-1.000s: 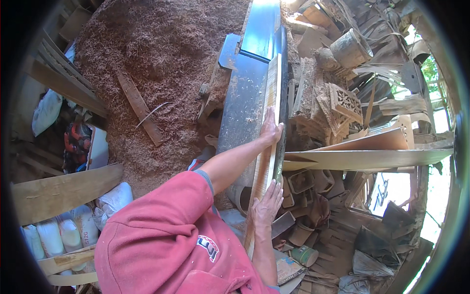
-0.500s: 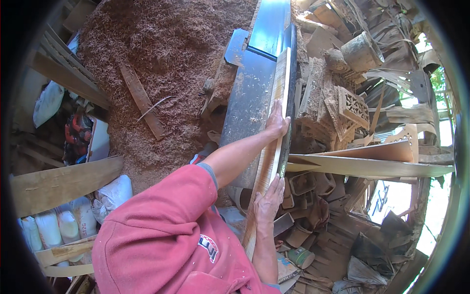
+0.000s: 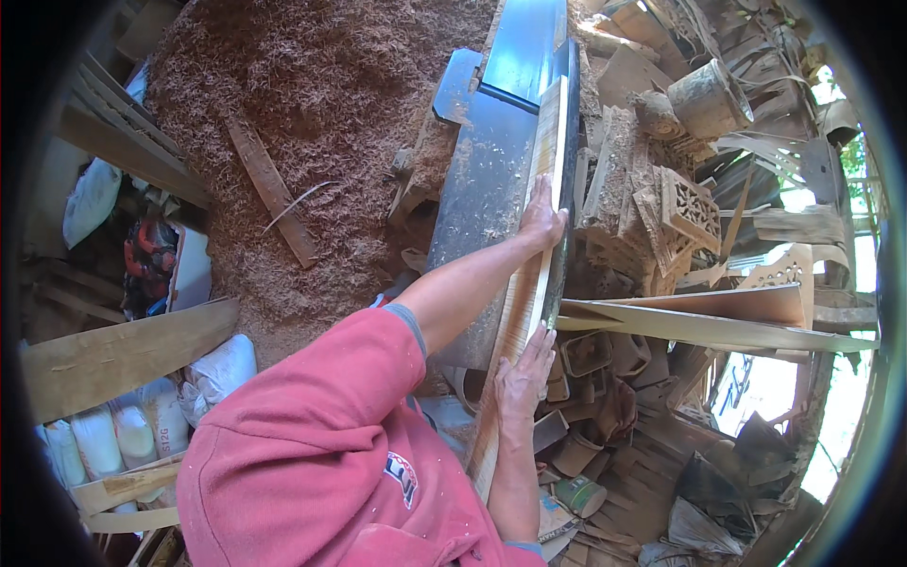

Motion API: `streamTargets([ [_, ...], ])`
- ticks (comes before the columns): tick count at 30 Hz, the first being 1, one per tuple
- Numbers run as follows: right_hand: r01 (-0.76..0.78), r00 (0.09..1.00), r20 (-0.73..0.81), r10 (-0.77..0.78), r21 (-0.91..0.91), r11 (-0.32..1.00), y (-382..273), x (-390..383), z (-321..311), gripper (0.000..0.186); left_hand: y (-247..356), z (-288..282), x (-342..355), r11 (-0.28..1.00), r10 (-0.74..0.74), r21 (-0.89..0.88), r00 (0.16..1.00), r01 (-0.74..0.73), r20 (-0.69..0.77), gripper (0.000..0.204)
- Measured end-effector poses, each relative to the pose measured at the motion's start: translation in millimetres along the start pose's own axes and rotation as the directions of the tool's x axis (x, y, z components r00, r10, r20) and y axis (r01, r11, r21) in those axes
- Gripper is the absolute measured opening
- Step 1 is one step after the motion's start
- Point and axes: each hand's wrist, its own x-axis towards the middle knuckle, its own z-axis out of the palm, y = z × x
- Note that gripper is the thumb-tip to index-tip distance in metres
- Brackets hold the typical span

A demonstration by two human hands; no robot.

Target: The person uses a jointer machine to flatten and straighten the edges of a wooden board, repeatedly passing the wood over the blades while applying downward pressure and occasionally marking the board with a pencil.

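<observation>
A long, pale wooden board [image 3: 521,312] lies on the dark metal bed [image 3: 470,214] of a machine, alongside a narrow black rail on its right. My left hand [image 3: 542,215] grips the board partway along, thumb toward its right edge. Nearer me, my right hand [image 3: 523,375] rests on the board with fingers stretched along it. Beyond the board's far end is a shiny blue-lit metal plate [image 3: 519,47], with a small side ledge [image 3: 453,87] to its left.
Wood shavings [image 3: 274,85] heap at left around a loose plank [image 3: 269,189]. White sacks [image 3: 132,427] stand at lower left. To the right are carved wooden panels [image 3: 690,208], a bucket [image 3: 709,97], a jutting sheet [image 3: 718,326] and piled offcuts [image 3: 595,378].
The board and both my hands have moved forward along the metal bed, away from me; the board's far end now reaches further up beside the shiny plate.
</observation>
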Motion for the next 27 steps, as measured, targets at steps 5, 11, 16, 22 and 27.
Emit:
streamTargets([
  [5,-0.002,1.0,0.008,0.001,0.02,1.0,-3,15,-2,0.096,0,1,15,1.0,0.017,-0.004,1.0,-0.017,0.005,0.09],
  [11,0.013,1.0,0.01,-0.013,0.006,1.0,-2,29,2,0.097,5,-3,27,1.0,0.02,-0.021,1.0,-0.02,0.022,0.091],
  [16,-0.004,0.998,0.062,0.008,-0.061,0.998,-7,45,-1,0.1,1,-2,47,0.999,0.047,-0.004,0.999,-0.047,0.0,0.091],
  [22,-0.015,0.998,0.066,0.02,-0.067,0.998,-8,65,2,0.099,8,-8,65,0.997,0.047,-0.063,0.999,-0.046,0.021,0.09],
  [27,-0.017,0.998,0.066,0.02,-0.051,0.999,-15,83,-1,0.099,7,-7,86,0.998,0.052,-0.034,0.999,-0.052,0.013,0.09],
])
